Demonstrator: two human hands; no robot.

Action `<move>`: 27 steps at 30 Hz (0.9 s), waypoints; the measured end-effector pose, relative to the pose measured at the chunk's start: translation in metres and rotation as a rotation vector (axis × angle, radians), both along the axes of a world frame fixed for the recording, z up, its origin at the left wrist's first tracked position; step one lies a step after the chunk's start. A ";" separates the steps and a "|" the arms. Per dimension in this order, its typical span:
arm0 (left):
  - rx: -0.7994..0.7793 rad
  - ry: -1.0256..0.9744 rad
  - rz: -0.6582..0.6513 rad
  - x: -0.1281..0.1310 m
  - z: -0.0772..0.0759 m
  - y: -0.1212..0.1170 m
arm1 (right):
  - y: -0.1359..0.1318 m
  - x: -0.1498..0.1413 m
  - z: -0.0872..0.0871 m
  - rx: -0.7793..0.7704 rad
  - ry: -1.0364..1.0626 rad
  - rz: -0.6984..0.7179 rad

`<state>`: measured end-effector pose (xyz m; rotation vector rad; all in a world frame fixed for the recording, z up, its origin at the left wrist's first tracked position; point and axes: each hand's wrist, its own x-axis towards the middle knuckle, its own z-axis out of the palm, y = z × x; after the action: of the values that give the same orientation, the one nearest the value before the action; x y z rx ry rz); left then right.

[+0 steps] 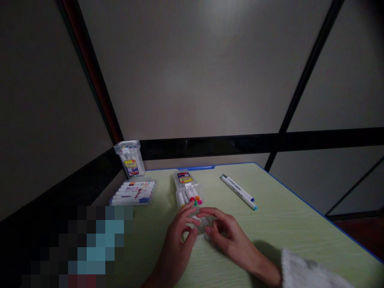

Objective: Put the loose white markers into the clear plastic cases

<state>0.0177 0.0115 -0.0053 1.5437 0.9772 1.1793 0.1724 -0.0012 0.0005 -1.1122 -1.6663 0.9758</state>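
My left hand and my right hand are close together near the middle of the table. Between them is a clear plastic lid, with curled fingers and thumbs on both its sides. Just beyond lies a clear plastic marker box on its side, a yellow and blue label on it. White markers with red, orange, pink and green ends show at its near end. My left fingertips overlap these ends in view. Whether the lid is joined to the box, I cannot tell.
Two white markers, with dark blue and light blue ends, lie side by side at the right. At the left are a flat marker pack and an upright clear marker box. The blue-edged table meets a grey panelled wall behind.
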 end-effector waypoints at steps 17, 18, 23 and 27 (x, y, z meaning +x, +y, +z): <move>0.121 0.013 0.029 0.000 0.001 0.002 | 0.021 0.033 -0.007 0.524 -0.518 -0.352; 0.127 0.015 0.030 0.000 0.001 0.002 | 0.026 0.039 -0.008 0.503 -0.563 -0.399; 0.141 0.014 0.016 0.000 0.000 0.003 | 0.044 0.065 -0.014 0.413 -0.768 -0.537; 0.150 0.007 0.001 0.000 0.000 0.004 | 0.052 0.080 -0.023 0.304 -0.925 -0.628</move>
<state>0.0178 0.0150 -0.0057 1.6662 0.9106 1.2731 0.2520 0.0503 -0.0230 -1.8521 -1.8391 -0.2548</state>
